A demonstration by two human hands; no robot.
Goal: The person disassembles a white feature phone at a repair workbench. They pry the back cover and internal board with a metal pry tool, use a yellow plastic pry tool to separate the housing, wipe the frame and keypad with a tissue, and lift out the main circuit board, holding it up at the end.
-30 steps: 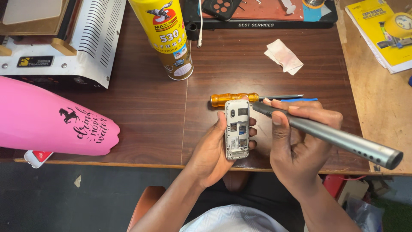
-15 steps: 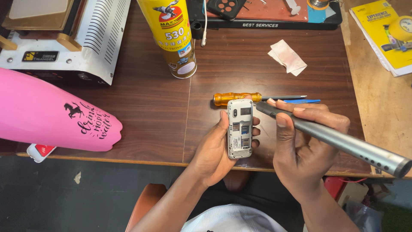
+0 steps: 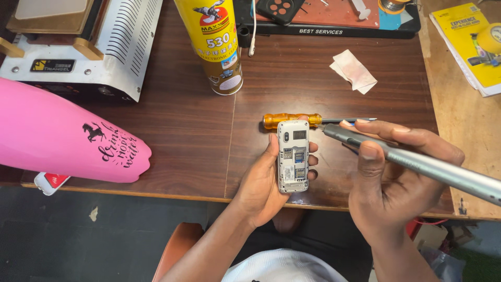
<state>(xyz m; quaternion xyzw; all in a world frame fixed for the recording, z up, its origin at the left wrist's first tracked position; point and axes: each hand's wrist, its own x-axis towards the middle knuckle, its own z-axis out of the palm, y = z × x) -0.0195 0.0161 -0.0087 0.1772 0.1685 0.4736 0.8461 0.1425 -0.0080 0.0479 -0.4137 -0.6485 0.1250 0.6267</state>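
Left hand (image 3: 261,183) cradles small white phone (image 3: 293,155), back cover off, fingers wrapped round its edges, above front edge of tabletop (image 3: 182,130). Right hand (image 3: 391,177) grips grey electric screwdriver (image 3: 417,164), fingers clenched round barrel, tip just beside phone's top. Orange-handled screwdriver (image 3: 289,119) lies behind phone.

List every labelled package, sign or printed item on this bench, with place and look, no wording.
Yellow cylindrical spray can: top centre, lying down, bird emblem.
Pink bottle: left edge, black horse print.
Yellow booklet: top right corner.
Black nameplate: on white machine, top left.
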